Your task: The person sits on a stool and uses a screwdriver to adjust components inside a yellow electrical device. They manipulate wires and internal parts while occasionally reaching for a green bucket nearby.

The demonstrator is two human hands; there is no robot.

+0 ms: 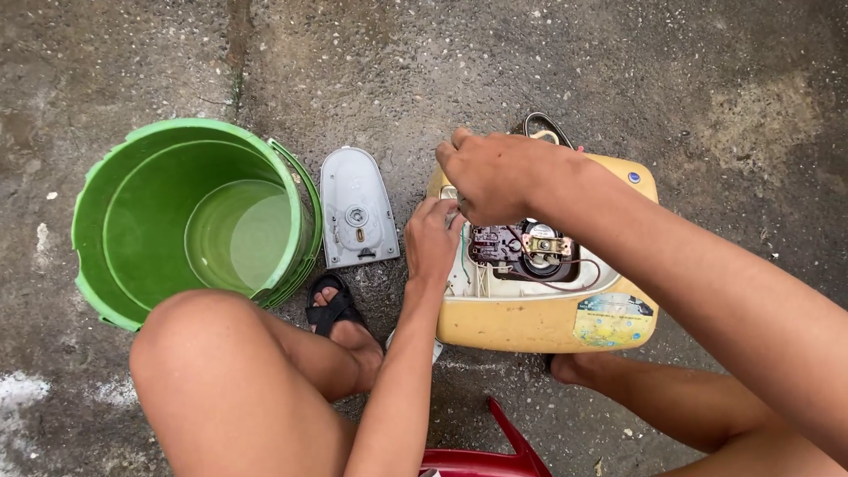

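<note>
Both hands work at the left end of the opened yellow plastic appliance casing point(539, 322): left hand point(431, 240) pinches something unclear, right hand point(490, 175) is clenched above it. A grey cover plate point(355, 208) lies left.

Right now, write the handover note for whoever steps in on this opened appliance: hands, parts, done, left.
Left hand: at the left edge of the open cavity, fingertips inside; whether it grips anything cannot be told.
Right hand: over the top of the yellow appliance, fingers curled down at the same spot; what it pinches is hidden.
Exposed: the black component with wires in the cavity.
Grey cover panel: already off, lying flat on the concrete between the appliance and the green bucket, which holds some water.
Done: cover removed.
Left: probably the work inside the cavity, then refitting the cover.
</note>
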